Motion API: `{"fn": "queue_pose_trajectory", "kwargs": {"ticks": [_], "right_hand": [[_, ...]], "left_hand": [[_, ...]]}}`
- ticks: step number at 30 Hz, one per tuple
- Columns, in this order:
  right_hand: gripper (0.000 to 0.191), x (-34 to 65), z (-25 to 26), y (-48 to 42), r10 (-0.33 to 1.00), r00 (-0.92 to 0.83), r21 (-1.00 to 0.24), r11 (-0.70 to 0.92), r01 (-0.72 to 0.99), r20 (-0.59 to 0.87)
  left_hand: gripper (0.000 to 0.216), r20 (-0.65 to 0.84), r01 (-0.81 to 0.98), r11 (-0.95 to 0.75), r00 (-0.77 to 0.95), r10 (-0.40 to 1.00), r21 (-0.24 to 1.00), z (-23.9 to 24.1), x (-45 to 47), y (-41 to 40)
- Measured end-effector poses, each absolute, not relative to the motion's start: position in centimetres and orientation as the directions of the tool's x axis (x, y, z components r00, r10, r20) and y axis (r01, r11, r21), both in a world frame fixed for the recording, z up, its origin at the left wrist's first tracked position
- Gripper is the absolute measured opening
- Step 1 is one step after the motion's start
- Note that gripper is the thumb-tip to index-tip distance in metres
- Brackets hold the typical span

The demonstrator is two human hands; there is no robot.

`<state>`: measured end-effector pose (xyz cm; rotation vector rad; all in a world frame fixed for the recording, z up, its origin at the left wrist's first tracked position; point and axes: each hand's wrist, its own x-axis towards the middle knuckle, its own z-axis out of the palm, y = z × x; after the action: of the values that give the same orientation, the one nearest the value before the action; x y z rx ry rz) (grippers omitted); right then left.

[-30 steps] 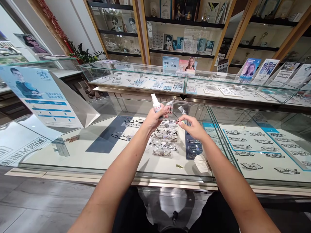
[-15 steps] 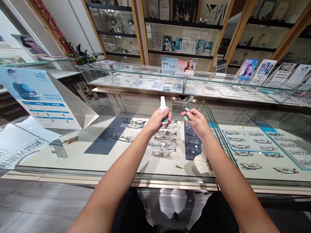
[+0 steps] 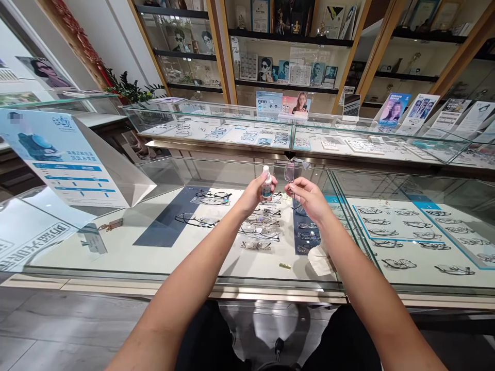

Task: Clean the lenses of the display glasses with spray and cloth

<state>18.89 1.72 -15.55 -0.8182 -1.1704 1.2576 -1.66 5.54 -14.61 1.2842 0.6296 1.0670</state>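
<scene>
My left hand [image 3: 253, 195] is closed around a small white spray bottle [image 3: 266, 184], held upright with its nozzle toward the right. My right hand [image 3: 309, 198] pinches a pair of thin-framed glasses [image 3: 291, 172], lifted just right of the bottle so the lens sits close to the nozzle. Both hands hover above the glass counter [image 3: 162, 268]. Under the glass, rows of glasses [image 3: 260, 229] lie on a white and blue display base.
A white cloth [image 3: 322, 259] and a small brass piece [image 3: 285, 266] lie on the counter near its front edge. A standing poster [image 3: 67, 159] is on the left. Another glass showcase [image 3: 294, 136] and wall shelves with pictures stand behind.
The glasses passed from between both hands into my right hand alone and were raised. My left hand turned the spray bottle upright and brought it closer to the lens.
</scene>
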Motion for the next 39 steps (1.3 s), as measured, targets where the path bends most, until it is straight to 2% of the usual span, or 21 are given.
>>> {"fn": "queue_pose_trajectory", "kwargs": {"ticks": [8, 14, 19, 22, 27, 30, 36, 39], "right_hand": [[0.047, 17.9, -16.1, 1.4, 0.967, -0.166, -0.97, 0.161, -0.181, 0.192], [0.046, 17.7, -16.0, 1.1, 0.959, -0.209, -0.968, 0.151, -0.199, 0.193], [0.04, 17.9, -16.3, 1.4, 0.954, -0.235, -0.952, 0.119, -0.282, 0.189], [0.042, 18.1, -16.1, 1.6, 0.969, -0.176, -0.924, 0.096, -0.371, 0.171], [0.045, 18.3, -15.9, 1.9, 0.984, -0.09, -0.871, 0.089, -0.483, 0.151], [0.043, 18.2, -15.9, 1.9, 0.982, -0.097, -0.861, 0.09, -0.5, 0.159], [0.038, 18.4, -15.7, 1.8, 0.981, -0.097, -0.84, 0.089, -0.536, 0.166], [0.037, 18.6, -15.7, 1.8, 0.981, -0.098, -0.824, 0.083, -0.56, 0.165]], "left_hand": [[0.061, 0.293, 0.012, -0.313, 0.317, 0.902, 0.95, -15.3, -1.6, 6.0], [0.058, 0.293, 0.064, -0.328, 0.318, 0.902, 0.942, -15.1, -1.7, 5.8], [0.06, 0.297, 0.081, -0.346, 0.355, 0.887, 0.935, -15.1, -1.6, 5.5], [0.059, 0.323, 0.132, -0.4, 0.393, 0.861, 0.907, -15.3, -1.5, 5.5], [0.056, 0.27, 0.274, -0.464, 0.53, 0.804, 0.843, -15.7, -1.2, 5.1], [0.056, 0.233, 0.279, -0.441, 0.553, 0.8, 0.853, -15.9, -1.1, 5.1], [0.055, 0.3, 0.171, -0.408, 0.442, 0.845, 0.897, -16.0, -1.8, 6.2], [0.043, 0.362, 0.229, -0.423, 0.266, 0.893, 0.877, -15.9, -2.6, 7.5]]}}
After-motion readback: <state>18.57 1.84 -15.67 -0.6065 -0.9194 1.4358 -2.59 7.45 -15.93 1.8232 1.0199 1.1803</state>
